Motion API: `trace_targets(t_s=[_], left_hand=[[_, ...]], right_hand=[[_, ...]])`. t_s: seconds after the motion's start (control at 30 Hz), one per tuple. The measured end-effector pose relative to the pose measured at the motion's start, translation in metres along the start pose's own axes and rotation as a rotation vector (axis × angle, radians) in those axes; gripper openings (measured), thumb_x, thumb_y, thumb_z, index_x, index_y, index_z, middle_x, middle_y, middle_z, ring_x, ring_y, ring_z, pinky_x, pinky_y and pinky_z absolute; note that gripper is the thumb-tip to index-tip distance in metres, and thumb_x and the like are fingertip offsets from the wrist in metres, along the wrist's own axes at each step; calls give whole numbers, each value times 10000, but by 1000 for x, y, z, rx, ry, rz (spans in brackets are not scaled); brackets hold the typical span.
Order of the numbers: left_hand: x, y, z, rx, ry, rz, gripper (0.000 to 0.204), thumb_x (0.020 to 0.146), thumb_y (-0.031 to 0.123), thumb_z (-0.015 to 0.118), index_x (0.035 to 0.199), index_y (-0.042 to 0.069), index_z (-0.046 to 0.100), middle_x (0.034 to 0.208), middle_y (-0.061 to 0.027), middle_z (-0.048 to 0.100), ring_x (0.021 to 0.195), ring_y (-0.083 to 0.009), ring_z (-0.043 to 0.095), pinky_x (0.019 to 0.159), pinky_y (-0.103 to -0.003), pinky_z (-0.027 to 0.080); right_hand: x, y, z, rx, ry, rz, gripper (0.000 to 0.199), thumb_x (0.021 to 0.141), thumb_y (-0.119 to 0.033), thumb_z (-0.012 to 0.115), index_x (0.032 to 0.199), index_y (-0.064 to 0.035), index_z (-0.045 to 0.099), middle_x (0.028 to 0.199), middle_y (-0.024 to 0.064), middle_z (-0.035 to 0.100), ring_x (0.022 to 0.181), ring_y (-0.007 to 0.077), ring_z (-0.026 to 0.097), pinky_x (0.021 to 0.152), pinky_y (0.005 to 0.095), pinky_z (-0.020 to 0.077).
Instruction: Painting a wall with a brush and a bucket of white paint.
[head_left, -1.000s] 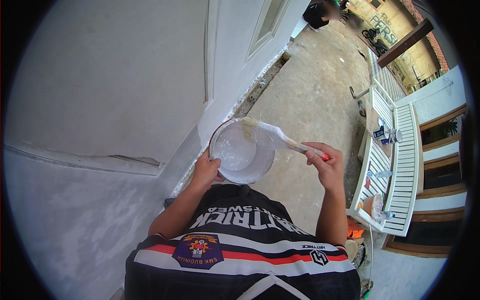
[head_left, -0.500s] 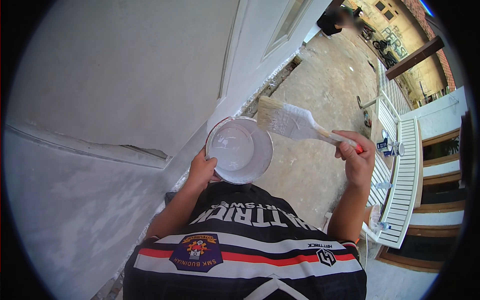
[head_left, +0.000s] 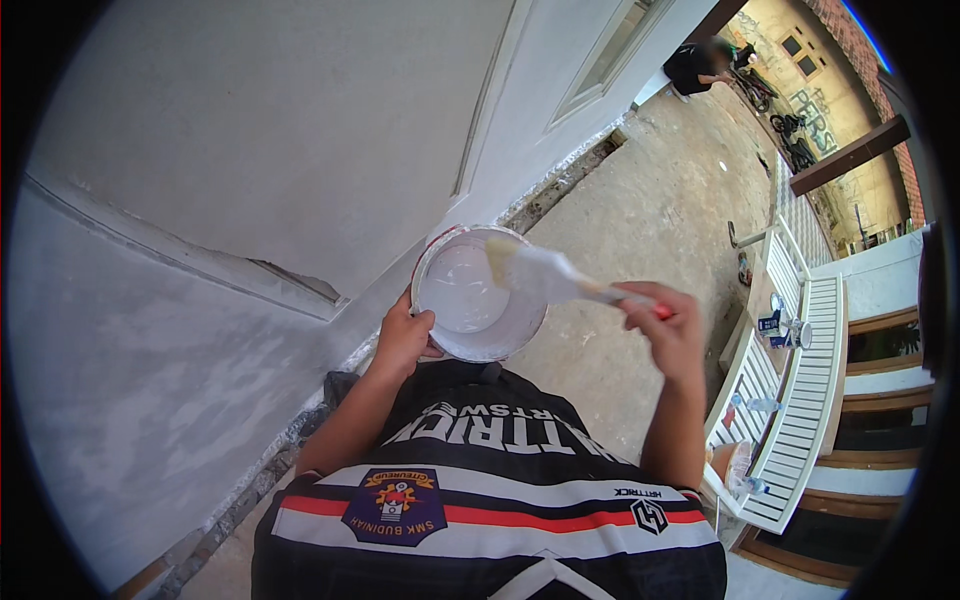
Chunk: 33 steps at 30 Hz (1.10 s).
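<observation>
My left hand (head_left: 403,338) grips the near rim of a round white paint tub (head_left: 478,294) with white paint inside, held in front of my chest. My right hand (head_left: 668,327) holds a wide paintbrush (head_left: 545,274) by its red handle. The brush's pale bristles rest over the tub's far right rim, pointing into the tub. The brush head is coated in white paint.
A white painted wall (head_left: 230,180) fills the left side, with a panelled door (head_left: 590,70) further along. Bare concrete floor (head_left: 640,220) runs ahead. A white slatted bench (head_left: 800,400) with bottles and small items stands to my right. A person (head_left: 700,65) crouches far ahead.
The brush was lifted clear of the tub and off to the right; now it has come back down with its bristles over the tub rim. My left hand still holds the tub.
</observation>
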<state>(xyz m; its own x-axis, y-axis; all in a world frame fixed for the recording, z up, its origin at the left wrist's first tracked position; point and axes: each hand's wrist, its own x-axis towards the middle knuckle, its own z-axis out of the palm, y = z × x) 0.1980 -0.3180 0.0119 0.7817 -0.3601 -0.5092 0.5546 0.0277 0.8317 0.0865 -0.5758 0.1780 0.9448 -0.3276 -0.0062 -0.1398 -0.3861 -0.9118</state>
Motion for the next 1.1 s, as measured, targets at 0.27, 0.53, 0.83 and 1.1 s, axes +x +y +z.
trace_targets(t_s=[0.27, 0.53, 0.83, 1.1], left_hand=[[-10, -24, 2, 31, 27, 4, 633, 779, 11, 451, 1389, 108, 317, 1024, -187, 587, 701, -261, 653, 500, -351, 571], [-22, -37, 8, 52, 22, -49, 633, 787, 17, 456, 1395, 107, 303, 1012, -184, 586, 692, -249, 641, 500, -358, 569], [-32, -42, 23, 32, 42, 9, 610, 801, 3, 437, 1387, 54, 276, 982, -187, 601, 677, -275, 658, 501, -375, 574], [-29, -48, 23, 69, 52, 8, 617, 803, -2, 437, 1392, 55, 263, 999, -188, 594, 687, -276, 658, 502, -377, 574]], right_hand=[[-3, 64, 74, -414, -113, -163, 162, 783, -197, 660, 872, -65, 681, 687, 146, 619, 596, 279, 599, 550, 354, 474], [-6, 75, 102, -740, -209, -199, 156, 795, -205, 617, 847, -60, 645, 746, 110, 639, 717, 293, 622, 617, 398, 492], [-4, 85, 105, -681, -167, -180, 193, 805, -239, 599, 751, -54, 607, 741, 133, 635, 694, 320, 623, 596, 420, 493], [1, 91, 103, -627, -219, -113, 209, 808, -231, 586, 744, -33, 595, 731, 132, 637, 691, 326, 624, 610, 422, 498]])
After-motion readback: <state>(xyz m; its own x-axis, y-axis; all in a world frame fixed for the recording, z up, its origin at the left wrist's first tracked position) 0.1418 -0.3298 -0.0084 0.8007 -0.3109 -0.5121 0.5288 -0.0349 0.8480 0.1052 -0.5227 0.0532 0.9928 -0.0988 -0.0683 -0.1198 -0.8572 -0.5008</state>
